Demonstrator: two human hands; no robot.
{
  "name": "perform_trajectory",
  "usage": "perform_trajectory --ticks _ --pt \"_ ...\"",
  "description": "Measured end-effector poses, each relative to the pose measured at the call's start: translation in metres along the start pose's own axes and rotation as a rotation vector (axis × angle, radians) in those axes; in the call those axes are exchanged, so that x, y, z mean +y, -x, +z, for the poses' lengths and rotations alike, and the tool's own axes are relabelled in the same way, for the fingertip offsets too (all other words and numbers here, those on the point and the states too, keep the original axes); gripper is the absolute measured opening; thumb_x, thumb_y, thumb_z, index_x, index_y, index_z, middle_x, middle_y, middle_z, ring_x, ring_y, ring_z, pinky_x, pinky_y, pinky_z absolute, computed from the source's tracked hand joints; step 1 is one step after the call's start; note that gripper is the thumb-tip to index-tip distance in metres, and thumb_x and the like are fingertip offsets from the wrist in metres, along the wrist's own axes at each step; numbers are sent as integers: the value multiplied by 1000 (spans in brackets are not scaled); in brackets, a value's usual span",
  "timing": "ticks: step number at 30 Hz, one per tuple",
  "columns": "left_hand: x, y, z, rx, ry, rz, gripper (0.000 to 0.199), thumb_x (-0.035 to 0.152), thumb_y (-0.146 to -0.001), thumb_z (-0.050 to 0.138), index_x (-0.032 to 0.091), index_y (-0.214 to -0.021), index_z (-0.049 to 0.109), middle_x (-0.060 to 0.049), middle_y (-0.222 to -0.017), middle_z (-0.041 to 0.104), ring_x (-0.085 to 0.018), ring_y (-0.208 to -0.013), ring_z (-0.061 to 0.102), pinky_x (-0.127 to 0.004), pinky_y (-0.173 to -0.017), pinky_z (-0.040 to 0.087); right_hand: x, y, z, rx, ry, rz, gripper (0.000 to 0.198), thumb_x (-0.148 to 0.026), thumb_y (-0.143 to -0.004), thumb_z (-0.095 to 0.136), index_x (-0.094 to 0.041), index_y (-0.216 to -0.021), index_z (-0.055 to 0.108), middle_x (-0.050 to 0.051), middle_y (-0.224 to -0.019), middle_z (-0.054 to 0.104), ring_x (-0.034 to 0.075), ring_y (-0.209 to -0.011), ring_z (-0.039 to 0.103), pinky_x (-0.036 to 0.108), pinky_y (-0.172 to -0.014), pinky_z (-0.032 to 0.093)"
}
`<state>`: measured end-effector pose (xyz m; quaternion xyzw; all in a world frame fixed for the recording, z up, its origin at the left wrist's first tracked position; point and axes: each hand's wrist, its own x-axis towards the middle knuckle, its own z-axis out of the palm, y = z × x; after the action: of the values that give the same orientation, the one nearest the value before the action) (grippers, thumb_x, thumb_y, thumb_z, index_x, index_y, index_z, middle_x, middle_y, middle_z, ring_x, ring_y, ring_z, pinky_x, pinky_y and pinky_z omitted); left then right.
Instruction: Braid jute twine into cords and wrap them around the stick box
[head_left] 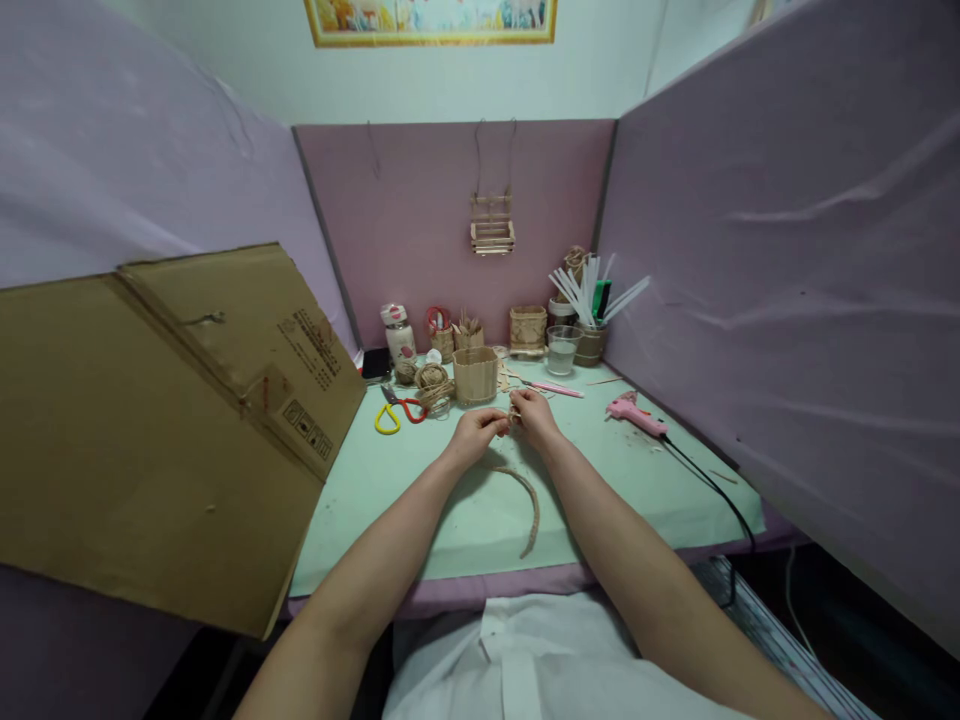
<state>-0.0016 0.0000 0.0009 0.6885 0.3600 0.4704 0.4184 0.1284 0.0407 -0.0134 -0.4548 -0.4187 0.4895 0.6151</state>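
My left hand (pixel 478 435) and my right hand (pixel 534 415) meet over the middle of the table, fingers closed in a pinch. Between the fingertips sits a small tan bit of jute twine (pixel 514 412); its exact shape is too small to make out. A braided jute cord (pixel 534 510) curves over the cloth below the hands, its upper end running toward my left hand. Just behind my left hand stands a wooden-stick cup (pixel 475 378). Balls of twine (pixel 433 380) lie to its left, next to scissors (pixel 388 418) with yellow and red handles.
A pink glue gun (pixel 637 415) with a black cable lies at right. A pink pen (pixel 555 388), a cup of water (pixel 562 355) and a pot of white glue sticks (pixel 591 340) are at the back. A cardboard sheet (pixel 187 430) leans at left; purple cloth panels enclose the table.
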Motion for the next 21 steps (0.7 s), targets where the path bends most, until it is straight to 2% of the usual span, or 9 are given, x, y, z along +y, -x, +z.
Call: perform_trajectory --ticks 6,10,13,16,18,21 --pt "1 0 -1 -14 17 -17 22 36 -70 62 14 -71 66 -2 -62 62 -12 -59 52 -26 -62 42 0 1 0 28 55 12 27 -43 -68 61 -19 -64 50 -3 -48 46 9 -44 40 22 -45 31" --pt "3 0 -2 31 65 -117 26 39 -69 62 14 -71 63 -2 -61 61 -10 -57 51 -23 -54 38 -2 1 -3 24 254 -7 27 -42 -74 51 -18 -63 53 1 -55 54 10 -48 43 24 -47 31" --pt "-1 -1 -5 105 131 -219 29 42 -69 62 13 -74 62 -3 -63 61 -8 -52 46 -21 -48 34 -6 4 -4 32 507 -140 33 -41 -78 47 -18 -55 53 2 -54 53 13 -52 45 26 -53 33" --pt "-8 -4 -9 185 118 -274 28 41 -69 62 13 -75 63 -3 -63 61 -7 -48 40 -21 -45 30 -9 8 -1 12 597 -360 21 -34 -77 51 -19 -63 56 2 -62 55 15 -60 48 27 -61 37" --pt "-13 -5 -11 230 70 -285 26 38 -69 60 13 -76 63 -3 -62 61 -7 -47 38 -22 -46 30 -11 12 3 -78 571 -523 11 -27 -74 53 -19 -79 60 3 -77 58 15 -67 50 28 -66 40" --pt "-18 -7 -13 258 -34 -254 22 35 -70 58 13 -71 64 -3 -62 61 -8 -51 42 -23 -51 33 -11 17 7 -246 577 -653 22 -18 -73 53 -21 -92 61 6 -94 55 16 -75 51 28 -70 41"
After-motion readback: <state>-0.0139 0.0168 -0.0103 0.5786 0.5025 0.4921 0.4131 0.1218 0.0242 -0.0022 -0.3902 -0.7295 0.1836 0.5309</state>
